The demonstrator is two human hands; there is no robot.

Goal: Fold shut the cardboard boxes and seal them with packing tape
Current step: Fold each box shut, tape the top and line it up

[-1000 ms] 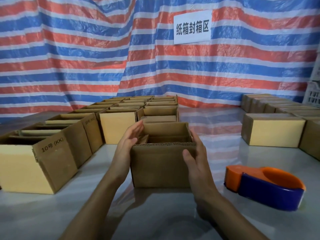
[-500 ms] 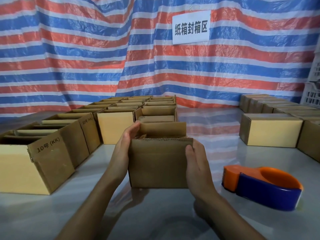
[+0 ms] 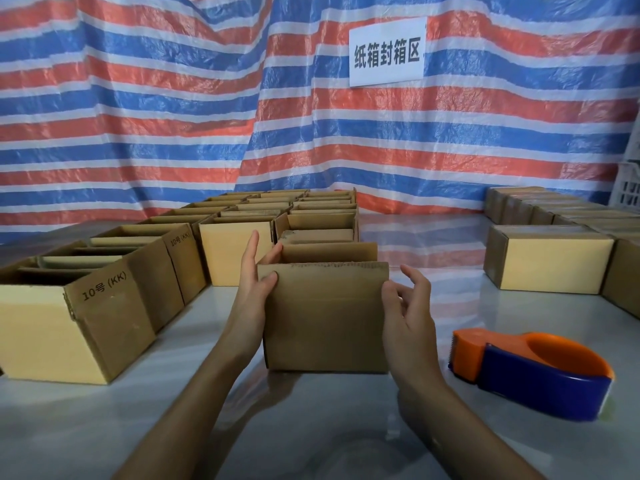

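The tabletop (image 3: 311, 427) is carrying open boxes (image 3: 114, 306) along its left edge and closed boxes (image 3: 547, 268) along its right. The cardboard box (image 3: 325, 317) is standing centred toward the front edge, top open. The tape dispenser (image 3: 540, 386) is lying apart to the box's right. The left hand (image 3: 252, 289) is pinching the box's upper left corner. The right hand (image 3: 408, 313) is relaxed, with its thumb touching the box's right side.

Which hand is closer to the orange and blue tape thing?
The right hand. It is at the right edge of the box, on the tape dispenser's side. The left hand holds the box's left corner, farther away.
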